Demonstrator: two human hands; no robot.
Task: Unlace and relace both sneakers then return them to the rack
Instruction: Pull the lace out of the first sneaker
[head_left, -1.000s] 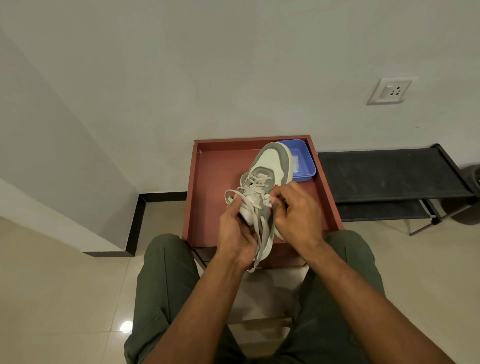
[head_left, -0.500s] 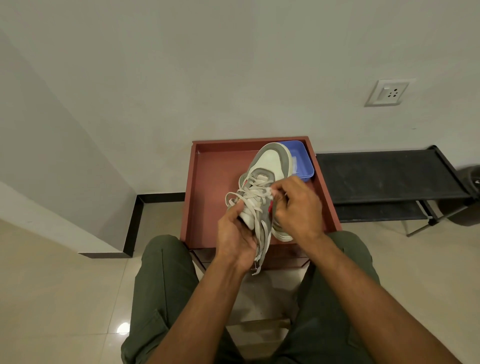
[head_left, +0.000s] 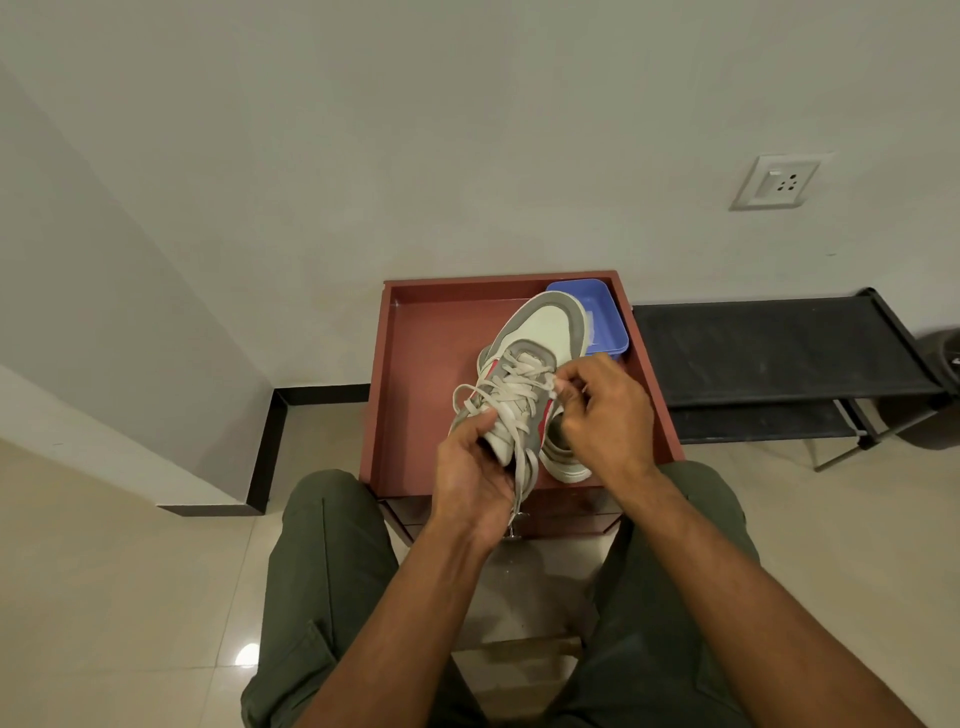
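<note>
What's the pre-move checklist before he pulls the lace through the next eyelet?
1. Sneaker steadied: ok, left hand grips its heel end, toe pointing away over the red tray table.
2. Lace in a pinch: ok, right hand pinches it at the sneaker's right eyelet row.
3. Which eyelet is next: cannot tell, fingers hide it.
4. Loose lace free of snags: ok, one loop stands out to the left and an end hangs below the left hand.
5. Second sneaker out of the way: ok, on the tray under the right hand.
6. Rack free for return: ok, top shelf bare.
</note>
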